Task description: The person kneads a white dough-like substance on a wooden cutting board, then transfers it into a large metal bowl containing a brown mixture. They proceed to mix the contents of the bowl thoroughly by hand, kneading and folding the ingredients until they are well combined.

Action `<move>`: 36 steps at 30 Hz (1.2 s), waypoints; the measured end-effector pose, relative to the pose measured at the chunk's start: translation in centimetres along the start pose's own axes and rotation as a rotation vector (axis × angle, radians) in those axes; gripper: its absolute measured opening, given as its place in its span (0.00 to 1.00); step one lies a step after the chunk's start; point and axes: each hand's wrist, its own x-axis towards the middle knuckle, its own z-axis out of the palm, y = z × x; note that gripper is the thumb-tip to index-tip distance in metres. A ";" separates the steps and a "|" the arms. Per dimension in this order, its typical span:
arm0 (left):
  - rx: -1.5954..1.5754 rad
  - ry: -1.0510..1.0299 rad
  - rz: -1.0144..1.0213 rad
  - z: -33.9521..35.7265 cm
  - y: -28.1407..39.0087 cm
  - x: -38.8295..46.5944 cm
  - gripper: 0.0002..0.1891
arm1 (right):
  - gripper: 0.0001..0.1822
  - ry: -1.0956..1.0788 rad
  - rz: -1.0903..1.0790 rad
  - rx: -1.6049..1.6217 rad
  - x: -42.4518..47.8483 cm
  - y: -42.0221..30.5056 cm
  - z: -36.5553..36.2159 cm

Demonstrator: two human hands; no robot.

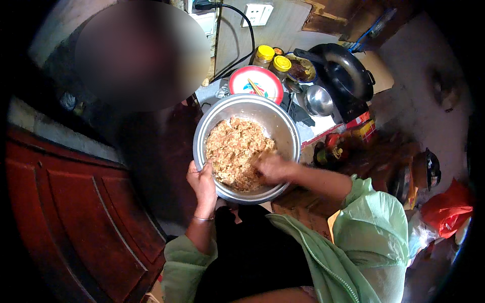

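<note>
A wide metal bowl point(286, 125) is held up in front of my body, with a crumbly, pale brown food mixture point(237, 147) covering its bottom. My left hand point(202, 181) grips the rim at the lower left, thumb on the inner side and a thin bracelet at the wrist. Reaching over the rim from the right, my right hand point(274, 166) is down in the mixture. It is smeared by motion, and its fingertips are partly hidden, so I cannot tell whether they close on anything.
Beyond the bowl, a red-rimmed enamel plate point(238, 77), yellow-lidded jars point(264, 55), a small metal bowl point(319, 100) and a black wok point(354, 74) crowd the counter. A black cable point(253, 34) hangs along the wall. At left is a red panelled door point(75, 204). A blur hides the upper left.
</note>
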 end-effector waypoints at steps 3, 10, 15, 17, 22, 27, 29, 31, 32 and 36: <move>0.047 -0.003 0.001 -1.0 0.2 0.1 0.04 | 0.27 0.220 -0.290 0.336 2.3 -7.2 -2.0; 0.015 0.026 -0.038 -0.3 0.4 -0.3 0.05 | 0.23 0.544 -0.092 0.038 8.4 -1.2 -4.6; 0.045 -0.014 -0.029 -1.5 -0.7 0.9 0.04 | 0.17 0.393 -0.014 0.319 1.9 1.1 -6.2; 0.053 -0.041 -0.046 -1.2 -0.2 0.9 0.07 | 0.20 0.543 0.007 0.300 1.5 3.4 -8.0; 0.051 -0.060 -0.041 -0.5 0.1 1.4 0.10 | 0.20 0.387 0.487 0.491 9.6 2.2 -8.8; 0.067 -0.028 -0.061 -1.3 0.1 1.7 0.10 | 0.16 0.107 0.071 0.231 11.6 -8.2 -10.4; 0.086 -0.029 -0.068 -2.5 -1.0 2.5 0.10 | 0.13 0.189 -0.307 -0.030 8.0 -9.9 -7.2; 0.057 -0.064 -0.081 -1.4 -0.8 2.4 0.09 | 0.14 0.198 -0.525 -0.141 5.5 -7.1 -3.9; 0.045 -0.072 -0.089 -1.0 -0.7 2.1 0.09 | 0.15 0.194 -0.647 -0.099 4.3 -5.2 -4.1; 0.038 -0.072 -0.108 0.3 -0.3 1.4 0.09 | 0.22 0.334 -0.657 -0.147 1.5 2.4 -3.4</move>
